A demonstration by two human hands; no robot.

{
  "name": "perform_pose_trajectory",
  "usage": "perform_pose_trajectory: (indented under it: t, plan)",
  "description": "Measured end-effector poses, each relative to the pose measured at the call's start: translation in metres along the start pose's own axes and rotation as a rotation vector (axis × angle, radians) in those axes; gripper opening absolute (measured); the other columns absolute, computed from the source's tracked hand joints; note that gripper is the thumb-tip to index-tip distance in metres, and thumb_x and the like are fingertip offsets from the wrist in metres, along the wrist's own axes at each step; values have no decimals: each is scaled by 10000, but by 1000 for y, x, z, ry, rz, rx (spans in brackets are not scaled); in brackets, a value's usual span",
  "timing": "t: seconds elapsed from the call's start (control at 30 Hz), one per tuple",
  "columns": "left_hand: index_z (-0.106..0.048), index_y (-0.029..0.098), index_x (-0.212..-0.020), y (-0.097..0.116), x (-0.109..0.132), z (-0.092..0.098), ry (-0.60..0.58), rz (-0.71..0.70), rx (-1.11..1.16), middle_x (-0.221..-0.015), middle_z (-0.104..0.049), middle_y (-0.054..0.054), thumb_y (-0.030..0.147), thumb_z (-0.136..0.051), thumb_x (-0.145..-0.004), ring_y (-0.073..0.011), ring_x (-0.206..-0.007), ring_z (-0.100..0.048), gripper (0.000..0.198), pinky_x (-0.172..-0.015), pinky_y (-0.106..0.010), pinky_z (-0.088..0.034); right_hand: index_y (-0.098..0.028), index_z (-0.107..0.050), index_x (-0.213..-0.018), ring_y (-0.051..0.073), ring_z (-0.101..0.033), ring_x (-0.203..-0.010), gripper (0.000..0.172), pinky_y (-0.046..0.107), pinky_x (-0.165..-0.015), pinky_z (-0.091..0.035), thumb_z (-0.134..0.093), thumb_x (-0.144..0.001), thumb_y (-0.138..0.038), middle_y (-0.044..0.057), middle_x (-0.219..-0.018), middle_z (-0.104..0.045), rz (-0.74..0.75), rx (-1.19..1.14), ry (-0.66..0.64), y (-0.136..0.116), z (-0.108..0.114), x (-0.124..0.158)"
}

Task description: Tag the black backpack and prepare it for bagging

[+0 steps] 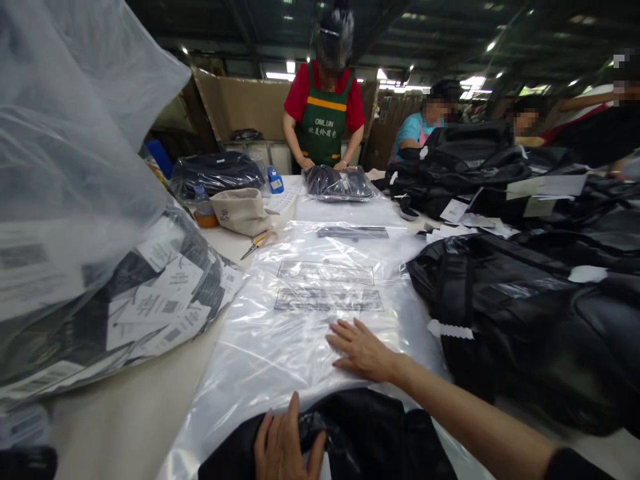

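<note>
My right hand (pixel 361 351) lies with fingers spread on a stack of clear plastic bags (pixel 310 333) with printed boxes on them. At the bottom, my left hand (pixel 286 443) rests on a black bag (pixel 370 427), its fingers apart. The black bag lies over the near end of the plastic bags. A bit of white paper shows beside my left thumb.
Black bags with paper tags (pixel 520 300) are heaped at the right. A large plastic sack of tagged items (pixel 165 287) stands left. Scissors (pixel 254 247), a beige pouch (pixel 241 211) and a blue box (pixel 275 180) lie beyond. Across the table, a person handles a wrapped bag (pixel 340 183).
</note>
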State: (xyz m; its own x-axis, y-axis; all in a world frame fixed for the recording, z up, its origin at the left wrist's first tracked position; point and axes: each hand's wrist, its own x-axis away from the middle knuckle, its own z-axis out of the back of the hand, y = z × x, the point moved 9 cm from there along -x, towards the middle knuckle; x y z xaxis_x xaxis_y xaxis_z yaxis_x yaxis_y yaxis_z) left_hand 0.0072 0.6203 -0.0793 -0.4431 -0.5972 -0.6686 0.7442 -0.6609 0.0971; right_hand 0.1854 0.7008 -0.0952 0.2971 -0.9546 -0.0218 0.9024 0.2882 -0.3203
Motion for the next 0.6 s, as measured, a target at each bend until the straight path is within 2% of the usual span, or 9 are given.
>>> perform_pose_trajectory:
  t: [0.03, 0.1, 0.23, 0.33, 0.4, 0.47, 0.53, 0.6]
  plan:
    - [-234, 27, -1371, 1, -1, 1, -5, -23, 2, -997, -629, -146, 308, -487, -878, -223, -884, -575, 620, -868, -413, -412, -204, -476, -1271, 297, -348, -1290, 473, 555, -1046, -259, -544, -838, -385, 134, -1360, -442, -4, -26, -30, -5, -10, 4]
    - [-336, -9, -1306, 3, -4, 5, -4, -45, -4, -997, -614, -161, 316, -484, -877, -238, -911, -556, 559, -887, -420, -399, -158, -491, -1256, 315, -355, -1284, 454, 578, -1035, -258, -542, -845, -345, 172, -1345, -448, -61, -60, 8, -5, -9, 8]
    - [-479, 4, -1143, 4, -11, 8, -26, -47, 10, -909, -601, -139, 326, -437, -895, -236, -876, -545, 410, -908, -429, -390, -146, -545, -1190, 259, -486, -1184, 387, 448, -1000, -380, -571, -828, -279, 158, -1255, -539, -144, -90, 111, -17, 26, 28]
    - [-511, 31, -1092, 5, -13, 11, -43, -74, -6, -858, -594, -126, 339, -421, -896, -241, -832, -543, 376, -893, -439, -395, -144, -568, -1141, 182, -563, -1074, 313, 315, -932, -447, -534, -848, -250, 118, -1161, -605, -218, -126, 177, -36, 60, 70]
    - [-516, 31, -1101, 2, -12, 11, -51, -63, -7, -803, -581, -116, 372, -445, -880, -251, -806, -533, 412, -886, -434, -401, -150, -566, -1127, 151, -581, -1020, 294, 277, -898, -460, -479, -878, -281, 93, -1094, -632, -247, -168, 276, -48, 85, 112]
    - [-511, 35, -1130, -2, -11, 3, -116, -28, -12, -738, -553, -96, 404, -448, -871, -260, -789, -522, 456, -899, -435, -398, -173, -589, -1077, 137, -605, -941, 272, 257, -849, -478, -457, -888, -318, 66, -1004, -658, -326, -174, 371, -53, 104, 166]
    - [-504, 44, -1150, -5, -10, -4, -182, 1, -3, -715, -535, -85, 432, -431, -869, -266, -792, -516, 485, -917, -430, -392, -204, -604, -1037, 141, -611, -914, 260, 264, -840, -483, -445, -888, -346, 48, -979, -663, -561, -75, 413, -45, 111, 234]
    - [-500, 41, -1161, -7, -10, -7, -223, 31, 23, -710, -523, -84, 449, -401, -872, -268, -800, -512, 510, -938, -425, -380, -229, -607, -1022, 155, -598, -959, 271, 287, -880, -473, -416, -885, -364, 41, -1021, -648, -894, 110, 420, -35, 113, 315]
